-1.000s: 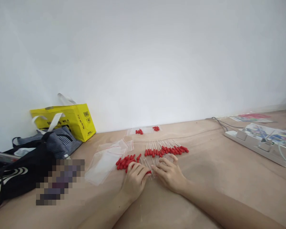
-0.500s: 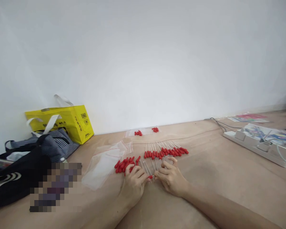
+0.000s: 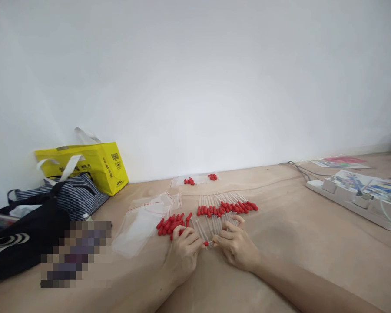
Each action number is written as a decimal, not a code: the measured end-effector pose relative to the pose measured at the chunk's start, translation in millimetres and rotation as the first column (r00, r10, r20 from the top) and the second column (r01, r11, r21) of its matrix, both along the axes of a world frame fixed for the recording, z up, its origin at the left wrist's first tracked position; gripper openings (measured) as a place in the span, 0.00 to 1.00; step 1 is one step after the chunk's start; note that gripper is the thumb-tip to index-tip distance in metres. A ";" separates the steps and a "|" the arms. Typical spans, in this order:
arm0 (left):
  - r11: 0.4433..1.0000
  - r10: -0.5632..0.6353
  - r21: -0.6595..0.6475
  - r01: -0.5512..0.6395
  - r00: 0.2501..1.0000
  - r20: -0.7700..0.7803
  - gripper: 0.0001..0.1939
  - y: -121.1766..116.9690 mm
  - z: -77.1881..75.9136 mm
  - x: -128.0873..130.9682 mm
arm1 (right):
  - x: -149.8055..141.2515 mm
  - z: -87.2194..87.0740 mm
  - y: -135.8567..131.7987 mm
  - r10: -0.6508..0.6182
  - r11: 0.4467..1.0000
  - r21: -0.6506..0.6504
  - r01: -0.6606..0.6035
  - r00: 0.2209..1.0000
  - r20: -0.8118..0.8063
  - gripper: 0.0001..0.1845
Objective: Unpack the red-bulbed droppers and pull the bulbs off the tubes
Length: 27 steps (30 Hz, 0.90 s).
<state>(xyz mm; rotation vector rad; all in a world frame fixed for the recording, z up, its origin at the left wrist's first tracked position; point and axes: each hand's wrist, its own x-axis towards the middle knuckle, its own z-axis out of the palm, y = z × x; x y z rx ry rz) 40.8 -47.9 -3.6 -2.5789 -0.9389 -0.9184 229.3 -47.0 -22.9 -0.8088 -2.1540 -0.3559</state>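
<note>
My left hand (image 3: 185, 248) is closed, pinching a red rubber bulb (image 3: 206, 244) whose end shows past the fingertips. Opposite it, my right hand (image 3: 233, 243) is closed on a thin clear glass tube, mostly hidden by the fingers, with its end at the bulb. How far the tube sits inside the bulb I cannot tell. Loose clear tubes (image 3: 200, 229) lie between and beyond my hands. A heap of red bulbs (image 3: 169, 224) lies at my left fingers. Farther back, a row of droppers (image 3: 226, 209), tubes with red bulbs on, points toward the wall.
Clear zip bags (image 3: 140, 226) lie on the left. Another bag with red-bulbed droppers (image 3: 189, 181) is by the wall. A yellow bag (image 3: 112, 171), a striped bag (image 3: 81, 198) and a black bag (image 3: 29, 234) stand at left. A white power strip (image 3: 345, 202) with cables lies right.
The red bulb and the tube have shifted slightly between my fingertips, and more of the clear tube shows beside the bulb. Both hands stay in nearly the same place.
</note>
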 end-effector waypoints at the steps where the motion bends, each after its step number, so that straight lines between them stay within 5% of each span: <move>1: 1.000 -0.005 0.012 0.005 1.000 0.013 0.12 0.5 -0.9 -0.6 | 0.9 -0.3 -0.6 -0.004 1.000 0.001 0.004 1.000 0.000 0.08; 5: 0.999 0.021 0.026 -0.023 0.998 0.065 0.13 2.9 -3.5 -8.5 | 15.1 -2.2 -0.4 -0.078 0.997 -0.018 0.077 0.996 -0.040 0.11; 11: 1.000 0.012 -0.016 -0.009 0.978 0.207 0.11 5.6 -2.8 -17.5 | 47.8 -1.9 11.6 -0.344 0.913 -0.275 0.301 0.931 -0.125 0.15; 16: 0.973 0.232 -0.090 -0.214 0.910 0.343 0.14 20.8 5.4 -34.5 | 48.0 -4.2 18.4 -0.446 0.850 -0.374 0.371 0.885 -0.135 0.16; 21: 0.892 0.446 -0.281 -0.355 0.796 0.409 0.15 41.5 13.8 -65.9 | 28.5 -5.9 19.7 -0.421 0.856 -0.393 0.335 0.894 -0.155 0.16; 27: 0.797 0.600 -0.347 -0.494 0.712 0.365 0.11 47.4 15.8 -78.0 | 1.0 -0.5 22.0 -0.437 0.824 -0.390 0.411 0.899 0.024 0.19</move>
